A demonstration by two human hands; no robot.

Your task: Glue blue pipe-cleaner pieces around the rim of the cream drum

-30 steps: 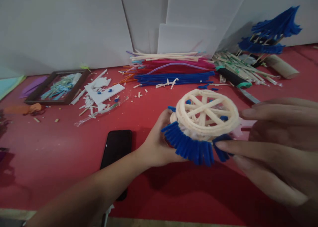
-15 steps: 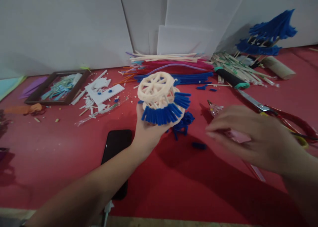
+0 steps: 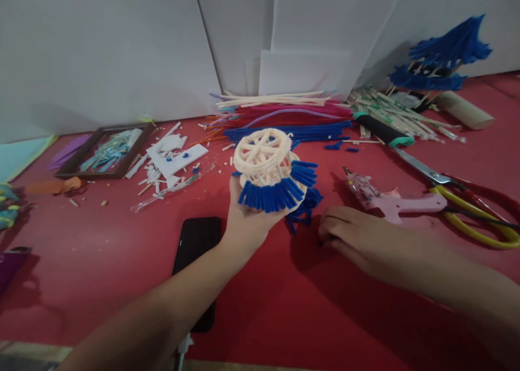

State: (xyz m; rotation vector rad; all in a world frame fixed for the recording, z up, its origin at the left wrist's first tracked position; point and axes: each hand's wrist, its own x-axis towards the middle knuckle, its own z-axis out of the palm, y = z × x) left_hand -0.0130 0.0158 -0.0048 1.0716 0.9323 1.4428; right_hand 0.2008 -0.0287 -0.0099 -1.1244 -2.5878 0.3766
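My left hand (image 3: pixel 247 222) is raised above the red table (image 3: pixel 101 262) and holds a cream wheel-shaped craft (image 3: pixel 266 160) from below. The craft has crossed spokes on top and a fringe of short blue pipe-cleaner pieces around its lower rim. A small heap of blue pipe-cleaner pieces (image 3: pixel 306 204) lies on the table just behind it. My right hand (image 3: pixel 357 241) rests low on the table to the right of that heap, fingers curled down with the tips on the cloth. Whatever is under the fingertips is hidden.
A pink glue gun (image 3: pixel 390 200) and yellow-handled scissors (image 3: pixel 471 200) lie right of my right hand. A black phone (image 3: pixel 197 252) lies under my left forearm. Further back are a pile of pipe cleaners (image 3: pixel 284 119), foam scraps (image 3: pixel 174 157), a wooden frame (image 3: pixel 105 151) and a blue tiered craft (image 3: pixel 442 59).
My left hand has carried the craft away from my right hand, to the left. My right hand has dropped onto the table, over the spot where a loose blue piece lay.
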